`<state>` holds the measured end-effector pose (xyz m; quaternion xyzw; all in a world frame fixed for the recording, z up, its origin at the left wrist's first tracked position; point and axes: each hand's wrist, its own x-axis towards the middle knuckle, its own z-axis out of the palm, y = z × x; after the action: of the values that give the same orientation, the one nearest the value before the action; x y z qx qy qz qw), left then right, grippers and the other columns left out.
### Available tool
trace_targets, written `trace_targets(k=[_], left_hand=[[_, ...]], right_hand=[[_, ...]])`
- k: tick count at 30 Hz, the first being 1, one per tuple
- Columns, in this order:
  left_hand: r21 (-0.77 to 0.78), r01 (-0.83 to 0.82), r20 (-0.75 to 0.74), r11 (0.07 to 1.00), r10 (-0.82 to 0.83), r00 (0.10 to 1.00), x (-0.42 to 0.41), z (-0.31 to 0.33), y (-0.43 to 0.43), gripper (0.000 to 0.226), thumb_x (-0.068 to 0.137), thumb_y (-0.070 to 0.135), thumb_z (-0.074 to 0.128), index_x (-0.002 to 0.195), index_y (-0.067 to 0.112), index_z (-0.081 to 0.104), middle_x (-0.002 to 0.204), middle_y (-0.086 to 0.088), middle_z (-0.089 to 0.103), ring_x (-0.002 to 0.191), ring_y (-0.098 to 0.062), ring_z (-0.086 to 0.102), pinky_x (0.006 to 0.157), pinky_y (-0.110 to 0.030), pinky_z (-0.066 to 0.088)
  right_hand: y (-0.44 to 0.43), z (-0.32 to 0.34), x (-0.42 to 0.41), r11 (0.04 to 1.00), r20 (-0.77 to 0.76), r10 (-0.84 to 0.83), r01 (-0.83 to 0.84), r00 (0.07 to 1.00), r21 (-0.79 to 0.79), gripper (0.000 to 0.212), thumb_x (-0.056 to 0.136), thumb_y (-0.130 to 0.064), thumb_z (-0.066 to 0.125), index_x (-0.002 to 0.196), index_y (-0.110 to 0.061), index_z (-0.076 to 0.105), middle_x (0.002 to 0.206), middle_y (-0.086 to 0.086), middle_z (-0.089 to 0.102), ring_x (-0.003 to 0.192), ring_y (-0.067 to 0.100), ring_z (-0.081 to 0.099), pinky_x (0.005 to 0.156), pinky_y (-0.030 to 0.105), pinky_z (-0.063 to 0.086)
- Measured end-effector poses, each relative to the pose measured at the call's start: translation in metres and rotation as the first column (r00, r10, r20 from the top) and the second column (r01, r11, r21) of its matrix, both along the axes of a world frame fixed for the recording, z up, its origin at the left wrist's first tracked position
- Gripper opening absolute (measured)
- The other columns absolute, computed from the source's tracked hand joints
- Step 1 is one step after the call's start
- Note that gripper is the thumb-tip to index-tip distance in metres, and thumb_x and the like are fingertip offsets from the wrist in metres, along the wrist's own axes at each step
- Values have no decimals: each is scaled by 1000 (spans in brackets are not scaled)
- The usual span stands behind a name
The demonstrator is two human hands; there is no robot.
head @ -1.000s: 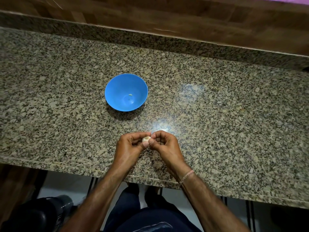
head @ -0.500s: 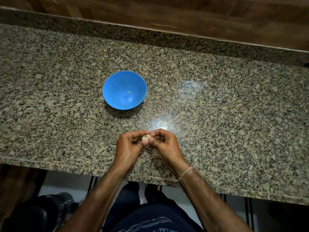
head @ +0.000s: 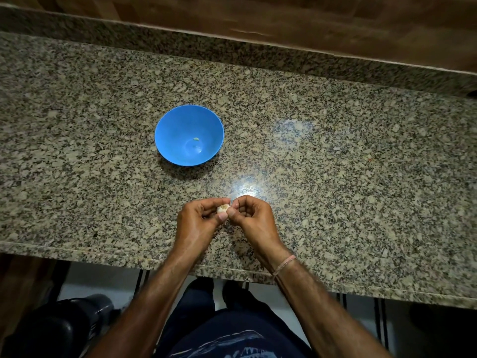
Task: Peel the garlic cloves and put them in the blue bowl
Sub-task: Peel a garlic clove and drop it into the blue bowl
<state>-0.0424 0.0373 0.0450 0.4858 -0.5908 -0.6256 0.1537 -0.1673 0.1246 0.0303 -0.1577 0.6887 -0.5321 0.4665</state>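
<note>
A small pale garlic clove (head: pixel 223 208) sits between my two hands above the near part of the granite counter. My left hand (head: pixel 198 223) holds it with curled fingers and thumb. My right hand (head: pixel 251 219) pinches at the clove's right side with thumb and fingertips. Further back and to the left stands the blue bowl (head: pixel 178 125), upright, with one small pale piece (head: pixel 196 139) inside it. Most of the clove is hidden by my fingers.
The speckled granite counter (head: pixel 348 177) stretches left and right, with a raised granite backsplash (head: pixel 232 47) and wood panelling behind. Its front edge (head: pixel 77 250) runs just below my wrists. A dark round object (head: pixel 59 329) stands on the floor at lower left.
The hands stay together on the clove with only slight finger movement. The camera shifted a little, so the bowl sits slightly higher in view than one second ago.
</note>
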Motion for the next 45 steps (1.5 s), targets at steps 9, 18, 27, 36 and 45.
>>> trace_targets(k=[9, 18, 27, 36, 45], left_hand=[[7, 1, -23, 1000, -1, 1000, 0, -6, 0, 36, 84, 3, 82, 117, 15, 78, 108, 4, 80, 103, -10, 76, 86, -25, 61], [50, 78, -40, 996, -76, 996, 6, -1, -1, 34, 87, 2, 79, 118, 16, 78, 111, 3, 80, 106, -12, 75, 95, -38, 61], [22, 79, -31, 997, -78, 996, 4, 1, 7, 34, 86, 4, 80, 118, 14, 77, 109, 1, 80, 104, -14, 76, 93, -41, 62], [-19, 10, 51, 1000, -9, 999, -4, -4, 10, 31, 86, 11, 83, 116, 19, 79, 96, 4, 81, 92, -9, 78, 87, -32, 63], [-428, 184, 326, 885, -39, 945, -12, -26, -9, 46, 89, 13, 80, 133, 17, 67, 127, 1, 69, 112, -15, 66, 89, -22, 56]], right_hand=[[6, -7, 5, 998, -35, -50, 49, 998, -27, 15, 87, -13, 84, 100, -10, 76, 97, 6, 78, 95, 28, 75, 89, 39, 63], [14, 2, -10, 999, 118, 16, -12, 993, -37, 14, 89, -6, 80, 99, 1, 75, 95, 15, 79, 90, 24, 77, 86, 34, 63], [17, 4, -8, 998, 137, -9, 17, 991, -59, 10, 96, -4, 72, 104, 2, 73, 98, 16, 78, 91, 28, 77, 83, 34, 64], [4, -16, 9, 998, -182, -5, 17, 983, 65, 8, 105, -17, 60, 99, -16, 66, 98, 6, 72, 92, 28, 72, 79, 39, 64], [20, -31, -5, 989, -199, -7, 37, 980, 147, 7, 99, -21, 70, 98, -27, 72, 95, -2, 76, 92, 20, 74, 86, 46, 64]])
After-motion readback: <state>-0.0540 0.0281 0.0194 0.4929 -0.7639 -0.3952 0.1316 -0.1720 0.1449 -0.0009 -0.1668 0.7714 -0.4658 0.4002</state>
